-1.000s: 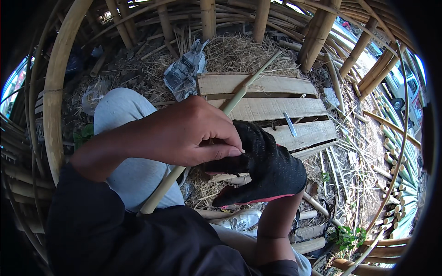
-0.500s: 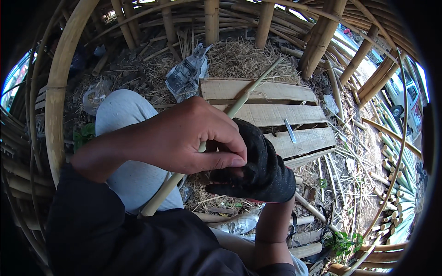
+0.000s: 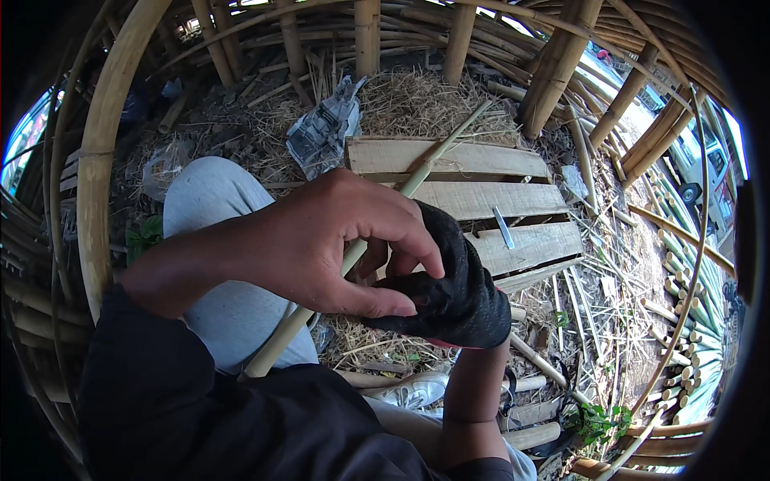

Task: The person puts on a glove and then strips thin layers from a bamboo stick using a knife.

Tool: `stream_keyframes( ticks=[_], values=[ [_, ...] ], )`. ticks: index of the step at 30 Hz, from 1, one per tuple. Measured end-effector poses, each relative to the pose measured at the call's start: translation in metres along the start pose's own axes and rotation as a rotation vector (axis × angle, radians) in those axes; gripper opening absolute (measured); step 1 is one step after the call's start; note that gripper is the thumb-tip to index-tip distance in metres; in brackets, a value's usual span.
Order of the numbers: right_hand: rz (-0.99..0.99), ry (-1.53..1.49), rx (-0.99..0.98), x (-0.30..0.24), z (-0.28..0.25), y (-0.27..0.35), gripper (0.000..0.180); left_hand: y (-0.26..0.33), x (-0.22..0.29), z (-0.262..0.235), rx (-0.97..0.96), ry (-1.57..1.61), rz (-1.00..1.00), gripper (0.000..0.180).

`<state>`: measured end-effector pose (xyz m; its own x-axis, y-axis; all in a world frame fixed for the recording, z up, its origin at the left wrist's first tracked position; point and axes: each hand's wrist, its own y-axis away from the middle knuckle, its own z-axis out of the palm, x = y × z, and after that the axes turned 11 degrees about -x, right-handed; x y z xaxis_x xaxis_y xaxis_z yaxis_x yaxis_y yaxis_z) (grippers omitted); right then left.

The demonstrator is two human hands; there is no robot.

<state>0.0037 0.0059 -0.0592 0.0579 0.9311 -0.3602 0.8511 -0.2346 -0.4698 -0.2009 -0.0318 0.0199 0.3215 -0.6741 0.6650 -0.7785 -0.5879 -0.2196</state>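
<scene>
Head view: the bare left hand point(image 3: 321, 240) pinches the black glove point(image 3: 453, 284) worn on the right hand point(image 3: 449, 297), fingers closed on the fabric above a bamboo pole point(image 3: 353, 256) lying across the lap. The gloved fingers curl; what they grip is hidden. Best practice, arguably: tug the fabric evenly, keeping the pole steady over the wooden pallet point(image 3: 481, 200).

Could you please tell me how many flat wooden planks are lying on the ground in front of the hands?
3 pale flat wooden planks lie side by side: the farthest, the middle one and the nearest, under a small metal blade. More may be hidden beneath the hands.
</scene>
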Motion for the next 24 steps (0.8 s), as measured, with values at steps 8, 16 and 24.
stream_keyframes(
  ticks=[8,16,24],
  values=[
    [-0.006,-0.03,-0.016,0.004,0.005,-0.003,0.052,0.002,-0.002,0.001,-0.002,-0.015,-0.001,0.032],
    [0.549,-0.536,-0.112,0.028,-0.034,0.021,0.027,-0.002,-0.029,0.014,-0.001,-0.115,-0.202,0.022],
    [1.217,0.39,0.052,0.177,-0.024,0.124,0.054,0.007,-0.085,0.047,-0.031,-0.259,-0.762,0.038]
  ],
)
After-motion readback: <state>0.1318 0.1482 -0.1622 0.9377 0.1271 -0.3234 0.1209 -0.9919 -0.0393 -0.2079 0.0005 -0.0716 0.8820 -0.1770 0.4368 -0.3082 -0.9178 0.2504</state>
